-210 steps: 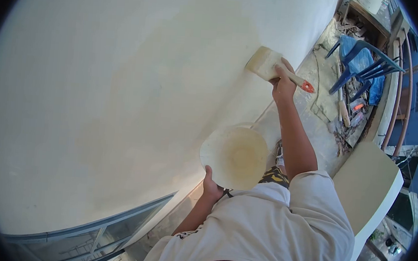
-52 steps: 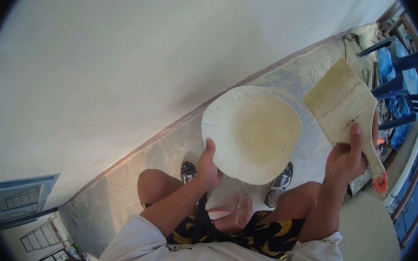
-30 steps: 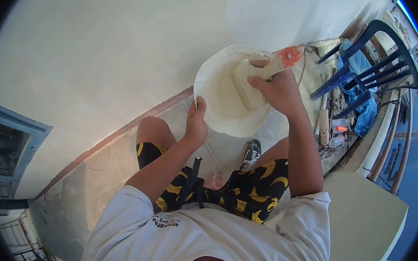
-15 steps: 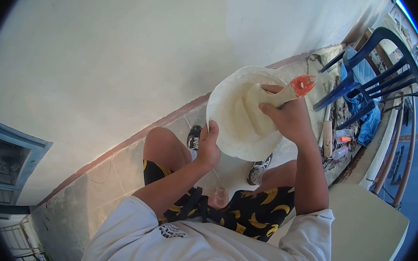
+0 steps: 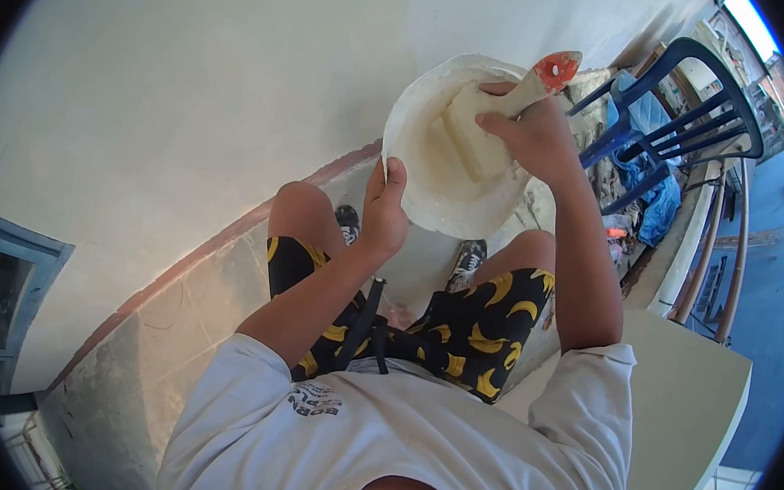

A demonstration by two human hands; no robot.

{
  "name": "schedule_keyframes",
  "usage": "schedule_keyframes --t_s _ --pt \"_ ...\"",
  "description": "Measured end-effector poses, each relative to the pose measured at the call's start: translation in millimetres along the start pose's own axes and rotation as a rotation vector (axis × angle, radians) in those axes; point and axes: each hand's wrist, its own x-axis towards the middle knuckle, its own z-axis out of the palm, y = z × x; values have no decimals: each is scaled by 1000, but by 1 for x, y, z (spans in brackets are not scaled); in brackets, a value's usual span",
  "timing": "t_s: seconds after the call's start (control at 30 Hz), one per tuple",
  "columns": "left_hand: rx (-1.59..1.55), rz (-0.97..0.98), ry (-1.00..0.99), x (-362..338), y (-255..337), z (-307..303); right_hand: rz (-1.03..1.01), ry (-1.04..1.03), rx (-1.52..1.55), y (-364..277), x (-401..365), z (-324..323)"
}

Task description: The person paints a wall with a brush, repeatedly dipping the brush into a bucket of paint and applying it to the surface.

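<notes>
My left hand [image 5: 387, 210] grips the near left rim of a round, whitish, paint-caked basin [image 5: 416, 118], thumb over the edge. In my right hand [image 5: 543, 142] is a wide paintbrush [image 5: 529, 90], held by its base with the thumb on top. The brush's handle has a red end with a hole in it, pointing up and right. Its broad, pale-coated head lies inside the basin, over the pale cream paint [image 5: 449, 157] in the bottom. Whether the bristles touch the paint is hard to tell.
A pale wall [image 5: 213, 65] rises ahead, with a reddish strip along its foot. On the right stand a blue plastic chair [image 5: 664, 119], a blue plastic sheet [image 5: 660, 211] and a railing [image 5: 739, 254]. A window frame [image 5: 24, 299] is at the left.
The basin, brush and both hands have risen in the view, toward the wall. My body also appears higher, as the camera has tilted. Both grips stay the same.
</notes>
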Motion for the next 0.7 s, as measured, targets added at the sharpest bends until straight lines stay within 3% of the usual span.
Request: schedule_keyframes --t_s 0.7 --pt "49 121 9 -13 4 -2 50 -54 -122 -13 1 22"
